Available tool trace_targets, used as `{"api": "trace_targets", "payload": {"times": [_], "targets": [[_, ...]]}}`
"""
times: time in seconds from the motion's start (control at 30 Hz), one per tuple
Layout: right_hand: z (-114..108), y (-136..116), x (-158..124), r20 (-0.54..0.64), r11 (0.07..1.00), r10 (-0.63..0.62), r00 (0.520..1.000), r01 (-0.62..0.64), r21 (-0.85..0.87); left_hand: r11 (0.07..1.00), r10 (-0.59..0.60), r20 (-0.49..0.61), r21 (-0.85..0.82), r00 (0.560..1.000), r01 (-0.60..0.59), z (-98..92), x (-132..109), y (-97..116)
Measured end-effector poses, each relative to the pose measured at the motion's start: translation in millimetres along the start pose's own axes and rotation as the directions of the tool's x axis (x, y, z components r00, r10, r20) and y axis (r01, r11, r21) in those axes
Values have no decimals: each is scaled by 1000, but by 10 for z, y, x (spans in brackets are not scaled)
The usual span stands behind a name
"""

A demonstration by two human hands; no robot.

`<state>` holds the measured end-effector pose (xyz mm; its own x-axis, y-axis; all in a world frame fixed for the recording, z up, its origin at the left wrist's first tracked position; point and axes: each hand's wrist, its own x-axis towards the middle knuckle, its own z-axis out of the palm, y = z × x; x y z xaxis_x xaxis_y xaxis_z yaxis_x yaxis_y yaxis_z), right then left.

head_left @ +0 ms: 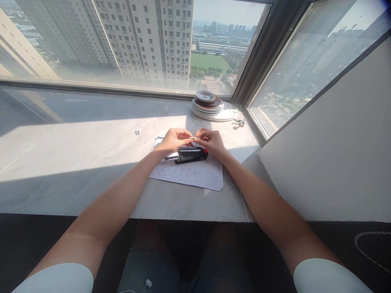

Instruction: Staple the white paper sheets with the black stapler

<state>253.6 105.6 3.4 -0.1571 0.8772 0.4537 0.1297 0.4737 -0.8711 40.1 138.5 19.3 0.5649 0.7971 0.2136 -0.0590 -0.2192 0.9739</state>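
Note:
My left hand [174, 139] and my right hand [211, 141] meet above the papers, each with thumb and fingers pinched. Between their fingertips is a small, thin, pale strip [193, 137] that looks like a strip of staples; its details are too small to make out. Just below the hands lies a black stapler [192, 155] with an orange-red part at its right end. Its metal channel sticks out on the left, by my left wrist. Under the stapler, printed sheets of paper [189, 176] rest on the marble sill, partly covered by my hands.
On the marble windowsill [76, 150], a small striped piece [137, 132] lies to the left. A stack of plates or round discs [208, 106] stands by the window corner, with keys [240, 123] beside it. The window frame and a white wall [330, 154] bound the right side.

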Motion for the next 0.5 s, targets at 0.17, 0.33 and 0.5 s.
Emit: {"api": "trace_targets", "payload": {"times": [0.17, 0.33, 0.5], "targets": [[2, -33, -9, -3, 998, 45, 999, -45, 41, 1000, -16, -10, 3, 1000, 16, -17, 22, -29], [-1, -56, -8, 1, 998, 53, 999, -53, 45, 1000, -11, -12, -1, 1000, 11, -14, 15, -24], [-4, -43, -4, 2, 997, 43, 999, -43, 68, 1000, -5, -3, 19, 1000, 5, -16, 8, -13]]}}
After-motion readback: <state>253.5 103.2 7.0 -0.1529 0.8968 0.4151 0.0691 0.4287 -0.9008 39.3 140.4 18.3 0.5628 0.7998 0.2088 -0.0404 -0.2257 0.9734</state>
